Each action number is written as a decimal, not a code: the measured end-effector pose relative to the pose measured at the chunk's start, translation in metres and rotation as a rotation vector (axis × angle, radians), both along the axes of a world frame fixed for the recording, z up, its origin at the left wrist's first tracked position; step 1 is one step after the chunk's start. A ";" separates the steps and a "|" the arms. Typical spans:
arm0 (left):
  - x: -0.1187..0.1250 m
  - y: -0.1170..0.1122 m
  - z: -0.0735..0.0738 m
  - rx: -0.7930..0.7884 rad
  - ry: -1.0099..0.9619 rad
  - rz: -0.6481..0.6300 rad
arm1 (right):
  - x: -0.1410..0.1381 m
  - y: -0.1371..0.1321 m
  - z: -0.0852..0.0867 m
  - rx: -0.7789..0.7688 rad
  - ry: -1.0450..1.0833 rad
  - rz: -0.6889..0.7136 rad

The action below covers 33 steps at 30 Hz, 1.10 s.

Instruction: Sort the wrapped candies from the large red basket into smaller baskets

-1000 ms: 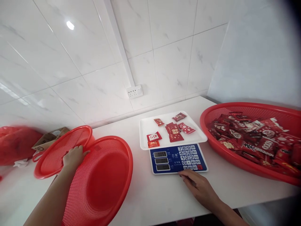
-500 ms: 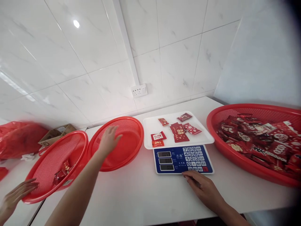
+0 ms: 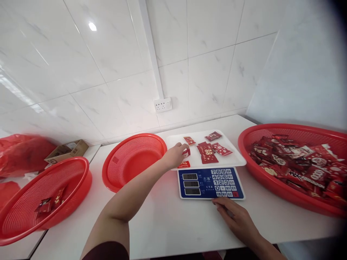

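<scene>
My left hand (image 3: 177, 156) reaches over the left side of the scale's white tray (image 3: 233, 153). Its fingers are closed on a small red-and-white packet (image 3: 186, 152), partly hidden by them. By my fingertips lies an orange-red packet (image 3: 184, 164). Farther along the tray are more wrapped packets, among them a dark red one (image 3: 208, 154) with gold print and a spotted one (image 3: 221, 149). My right hand (image 3: 234, 216) rests with curled fingers at the front edge of the blue scale panel (image 3: 207, 183); what it holds, if anything, is hidden.
An empty-looking red basket (image 3: 119, 159) stands left of the scale. Another red basket (image 3: 81, 184) with a few packets sits farther left, near a cardboard box (image 3: 66, 151) and red bags (image 3: 25, 155). On the right is a large red basket (image 3: 244, 144) full of packets.
My left hand has moved right, from above the middle basket to the tray, and closed on a packet. The left basket has shifted toward the left; the other person's hand on it has left view.
</scene>
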<state>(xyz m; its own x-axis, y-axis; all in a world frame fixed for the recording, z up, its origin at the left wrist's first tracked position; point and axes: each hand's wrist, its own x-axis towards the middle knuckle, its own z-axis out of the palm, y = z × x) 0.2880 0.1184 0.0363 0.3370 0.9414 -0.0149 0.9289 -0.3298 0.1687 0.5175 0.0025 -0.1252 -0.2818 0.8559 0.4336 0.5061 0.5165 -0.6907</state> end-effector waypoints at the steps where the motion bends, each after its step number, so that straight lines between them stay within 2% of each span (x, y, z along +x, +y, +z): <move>1: -0.006 -0.004 0.004 0.033 -0.008 0.027 | 0.000 0.000 0.001 0.003 0.002 0.004; 6: -0.045 -0.027 0.024 0.197 0.024 0.197 | -0.004 -0.003 0.005 0.035 0.013 -0.002; 8: -0.048 -0.034 0.022 0.193 0.038 0.172 | -0.006 -0.002 0.009 0.100 0.014 0.002; 10: -0.041 -0.038 0.015 0.138 0.044 0.087 | -0.009 0.005 0.018 0.184 0.006 -0.005; 13: -0.021 -0.039 0.000 0.047 0.060 -0.012 | -0.012 0.033 0.047 0.246 -0.075 -0.087; 16: -0.004 -0.036 -0.010 0.006 0.072 -0.030 | -0.016 0.074 0.086 0.158 -0.272 -0.249; 19: 0.000 -0.034 -0.008 0.004 0.061 0.004 | -0.020 0.108 0.118 -0.005 -0.549 -0.328; 21: -0.008 -0.036 -0.003 0.028 0.048 0.079 | -0.023 0.120 0.129 -0.091 -0.682 -0.323; 24: -0.032 -0.042 0.008 0.115 0.024 0.241 | -0.027 0.124 0.132 -0.155 -0.760 -0.296; 27: -0.061 -0.053 0.015 0.195 -0.010 0.365 | -0.029 0.123 0.128 -0.191 -0.730 -0.287; 30: -0.076 -0.066 0.013 0.171 -0.066 0.388 | -0.028 0.125 0.126 -0.226 -0.628 -0.251; 33: -0.076 -0.076 0.008 0.051 -0.102 0.326 | -0.027 0.132 0.127 -0.283 -0.499 -0.242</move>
<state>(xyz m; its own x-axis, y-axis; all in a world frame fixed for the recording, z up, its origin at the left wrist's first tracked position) 0.2123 0.0423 0.0441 0.0161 0.9985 0.0529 0.9660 -0.0292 0.2570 0.4907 0.1342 0.0016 -0.1755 0.9834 0.0469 0.8833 0.1783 -0.4337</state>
